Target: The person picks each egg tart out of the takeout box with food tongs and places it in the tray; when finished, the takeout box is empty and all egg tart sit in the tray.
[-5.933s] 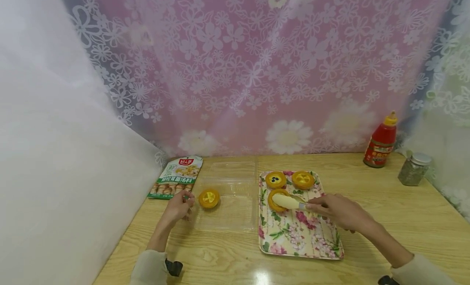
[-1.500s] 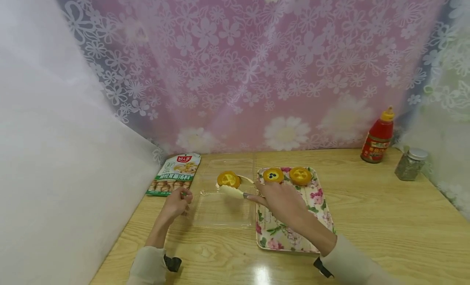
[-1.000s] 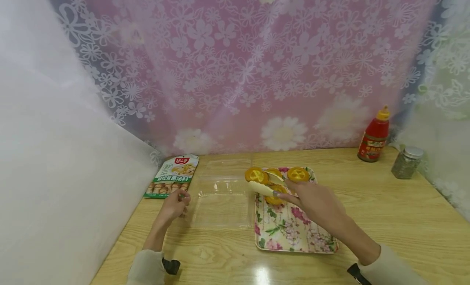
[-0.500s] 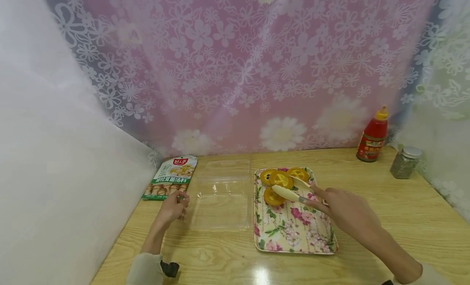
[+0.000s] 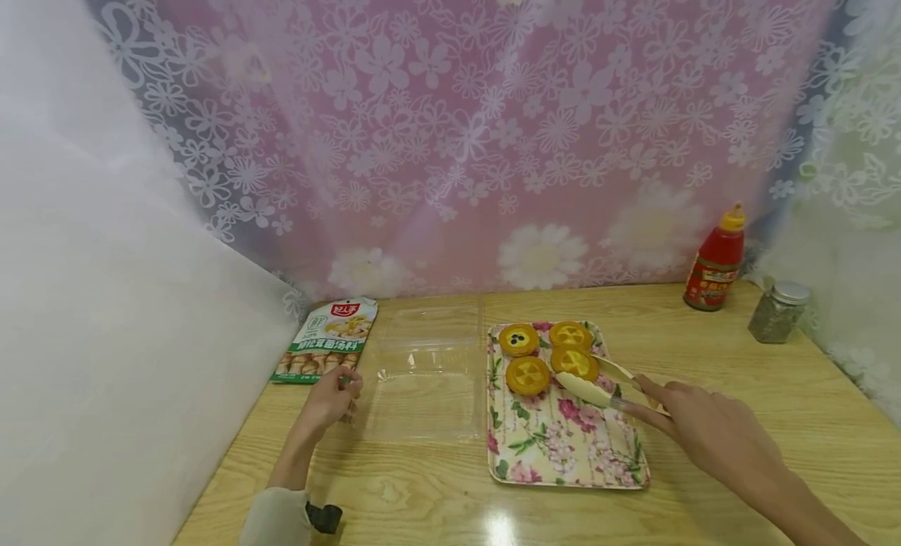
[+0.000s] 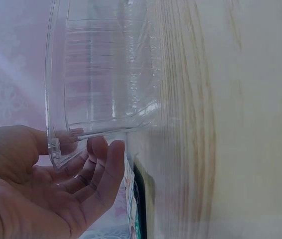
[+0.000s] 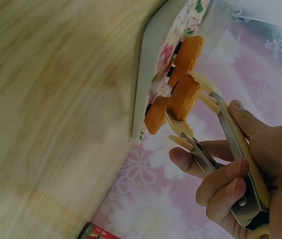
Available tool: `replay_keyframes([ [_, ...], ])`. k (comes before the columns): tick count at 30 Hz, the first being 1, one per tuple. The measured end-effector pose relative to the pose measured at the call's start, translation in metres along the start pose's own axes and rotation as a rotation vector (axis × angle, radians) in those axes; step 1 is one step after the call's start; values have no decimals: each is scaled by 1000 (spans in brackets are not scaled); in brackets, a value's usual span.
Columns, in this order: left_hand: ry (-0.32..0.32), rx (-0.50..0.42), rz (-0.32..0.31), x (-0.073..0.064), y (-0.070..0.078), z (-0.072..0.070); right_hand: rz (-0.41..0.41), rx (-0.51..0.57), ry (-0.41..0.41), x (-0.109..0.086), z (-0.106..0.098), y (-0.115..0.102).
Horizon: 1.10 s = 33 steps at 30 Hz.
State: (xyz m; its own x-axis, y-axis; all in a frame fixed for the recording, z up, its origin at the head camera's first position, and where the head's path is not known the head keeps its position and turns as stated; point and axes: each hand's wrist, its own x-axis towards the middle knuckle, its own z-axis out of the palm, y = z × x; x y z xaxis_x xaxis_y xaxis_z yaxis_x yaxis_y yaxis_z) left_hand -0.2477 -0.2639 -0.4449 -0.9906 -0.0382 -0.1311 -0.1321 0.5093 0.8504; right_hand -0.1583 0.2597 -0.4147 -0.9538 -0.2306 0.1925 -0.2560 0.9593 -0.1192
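Note:
My right hand (image 5: 718, 429) grips cream-tipped metal tongs (image 7: 230, 134), with their tips on either side of an egg tart (image 5: 575, 364). That tart sits low over the floral tray (image 5: 538, 456), at the right of the front row. Beside it is another yellow-topped tart (image 5: 528, 375). Behind them are a tart with dark berries (image 5: 518, 340) and one more yellow-topped tart (image 5: 568, 333). My left hand (image 5: 329, 397) pinches the left edge of a clear plastic container (image 6: 101, 74), thumb and fingers on opposite sides of its rim.
A green and white food packet (image 5: 327, 339) lies behind my left hand. At the back right stand a red sauce bottle (image 5: 716, 268) and a jar with a silver lid (image 5: 777, 315). A floral curtain (image 5: 436, 139) hangs along the table's back edge.
The tongs have carried the tart right from above the clear container and lowered it to the tray beside the other tarts. My left hand keeps its place at the container.

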Motion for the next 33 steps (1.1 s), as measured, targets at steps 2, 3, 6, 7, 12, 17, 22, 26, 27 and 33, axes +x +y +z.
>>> replay_keyframes([
  [2,1,1,3,-1,1,0,-4,-13,6,-3,2,2],
  [3,2,2,4,-1,1,0,-6,-21,6,-4,3,4],
  [6,1,4,8,-2,2,-1,-1,-32,-11,-6,5,6],
  [7,0,5,8,-2,2,-1,1,-35,-16,-6,6,7],
  [12,-3,11,7,-2,3,-1,5,-37,-36,-7,9,9],
  [17,-7,15,5,-1,2,0,3,-44,-30,-8,11,10],
  [22,-10,11,5,-1,1,0,13,-50,-37,-7,12,12],
  [26,-4,6,5,-1,1,1,10,-41,-46,-6,13,13],
  [27,-3,6,6,-1,0,1,9,-39,-46,-6,13,13],
  [33,-2,8,3,-1,0,1,17,-26,-49,-6,15,12],
])
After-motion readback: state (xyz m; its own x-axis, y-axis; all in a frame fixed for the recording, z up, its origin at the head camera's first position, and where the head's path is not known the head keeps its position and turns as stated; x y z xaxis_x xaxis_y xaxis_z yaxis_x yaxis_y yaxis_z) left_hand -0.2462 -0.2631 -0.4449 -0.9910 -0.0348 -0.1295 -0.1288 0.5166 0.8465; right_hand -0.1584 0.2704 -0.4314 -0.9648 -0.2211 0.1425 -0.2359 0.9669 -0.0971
